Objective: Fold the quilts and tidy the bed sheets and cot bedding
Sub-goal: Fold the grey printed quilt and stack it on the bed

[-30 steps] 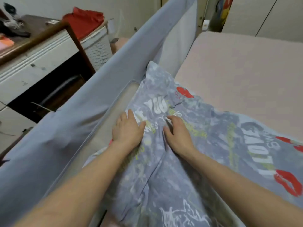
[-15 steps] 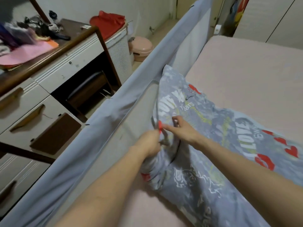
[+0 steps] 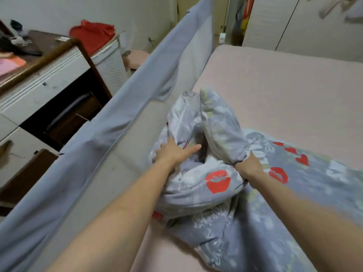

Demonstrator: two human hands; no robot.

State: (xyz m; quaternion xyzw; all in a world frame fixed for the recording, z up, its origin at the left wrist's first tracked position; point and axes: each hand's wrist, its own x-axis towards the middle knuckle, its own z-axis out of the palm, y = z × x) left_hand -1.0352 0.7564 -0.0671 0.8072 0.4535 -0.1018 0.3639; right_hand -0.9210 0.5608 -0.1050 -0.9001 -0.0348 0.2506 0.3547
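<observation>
Gathering: quilt (image 3: pixel 220 181), formerly flat beside the bed rail (image 3: pixel 137 99), now bunched upward on the mattress (image 3: pixel 284 91); left hand (image 3: pixel 172 153) grips one fold, right hand (image 3: pixel 248 166) clutches another — folding begun.

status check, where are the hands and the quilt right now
Left hand grips bunched quilt near the bed rail. Right hand clutches a raised corner. Quilt crumpled, not folded, on pink sheet. Nothing in the way.
</observation>
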